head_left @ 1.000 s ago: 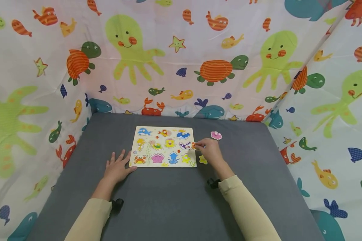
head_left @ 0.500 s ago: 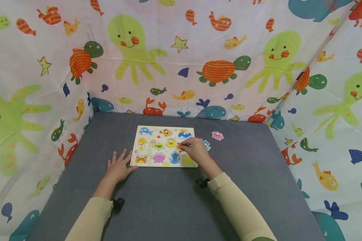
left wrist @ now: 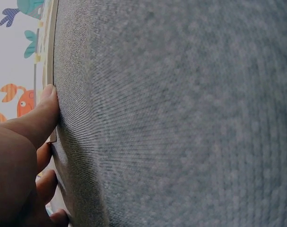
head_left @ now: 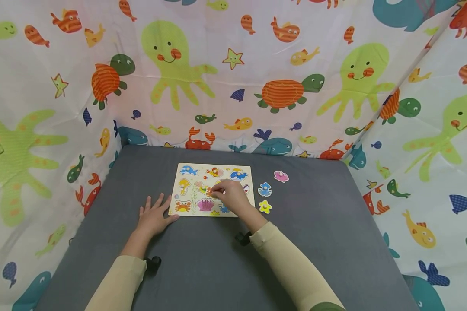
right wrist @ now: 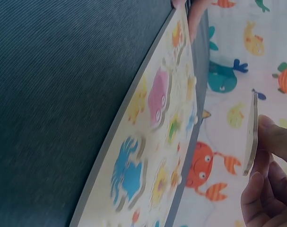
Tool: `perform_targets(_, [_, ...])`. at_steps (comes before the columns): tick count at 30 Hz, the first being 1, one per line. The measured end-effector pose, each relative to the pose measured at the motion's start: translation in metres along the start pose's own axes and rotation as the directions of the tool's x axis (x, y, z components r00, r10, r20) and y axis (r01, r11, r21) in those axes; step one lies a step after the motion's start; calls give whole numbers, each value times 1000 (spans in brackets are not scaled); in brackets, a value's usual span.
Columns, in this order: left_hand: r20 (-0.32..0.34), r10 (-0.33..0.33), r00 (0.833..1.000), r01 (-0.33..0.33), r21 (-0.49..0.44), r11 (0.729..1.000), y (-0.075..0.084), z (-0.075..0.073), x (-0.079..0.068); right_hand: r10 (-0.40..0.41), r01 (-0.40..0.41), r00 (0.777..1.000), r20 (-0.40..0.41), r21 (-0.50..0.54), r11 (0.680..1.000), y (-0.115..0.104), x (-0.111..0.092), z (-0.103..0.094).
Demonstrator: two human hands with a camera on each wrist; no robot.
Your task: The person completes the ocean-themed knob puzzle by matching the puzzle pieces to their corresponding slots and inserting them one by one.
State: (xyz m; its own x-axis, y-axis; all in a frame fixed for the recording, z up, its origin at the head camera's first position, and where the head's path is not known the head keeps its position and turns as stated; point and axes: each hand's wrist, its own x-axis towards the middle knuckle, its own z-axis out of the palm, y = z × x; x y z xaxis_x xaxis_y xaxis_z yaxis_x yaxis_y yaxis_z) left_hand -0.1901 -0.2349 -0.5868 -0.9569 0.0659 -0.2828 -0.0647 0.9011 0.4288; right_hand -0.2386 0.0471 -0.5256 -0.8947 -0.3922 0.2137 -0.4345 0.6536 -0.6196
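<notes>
My right hand (head_left: 231, 196) pinches an orange-red crab puzzle piece (head_left: 209, 193) above the middle of the wooden puzzle board (head_left: 193, 213). In the right wrist view the crab puzzle piece (right wrist: 252, 135) appears edge-on between thumb and fingers, raised off the board. My left hand (head_left: 152, 220) lies at the board's left corner with fingers spread, its thumb (left wrist: 45, 111) along the near edge. The crab-shaped recess (head_left: 183, 207) is at the board's lower left, beside a pink shell recess (head_left: 205, 205). Some knobbed pieces, such as a blue whale (head_left: 238, 175), sit in the board.
Right of the board lie a pink piece (head_left: 281, 176), a blue squid piece (head_left: 264, 189) and a yellow starfish piece (head_left: 265, 207). A grey cloth (head_left: 202, 263) covers the table. Sea-animal curtains (head_left: 241, 39) stand behind it and at both sides.
My right hand has carried the crab puzzle piece leftward from the board's right edge to its middle, uncovering the squid and starfish pieces. My left hand has stayed at the board's corner.
</notes>
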Motion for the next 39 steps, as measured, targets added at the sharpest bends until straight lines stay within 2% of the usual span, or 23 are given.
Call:
perform_targets(11, [1,-5,1000,5,1,1000,1,2,0,11,-10,998,56,-9,1000,-14,11,14])
perform_targets(21, [3,-10,1000,10,7,1000,1,4,2,21,-18,993,114,-25,1000,-25,20,40])
perform_targets(30, [-4,-1,1000,1,17,1000,1,1,1,-30,38,989,143,-50,998,-36,28,60])
perform_targets(39, [17,-1,1000,1,26,1000,0,1,3,-15,28,982,187,-68,997,-41,35,77])
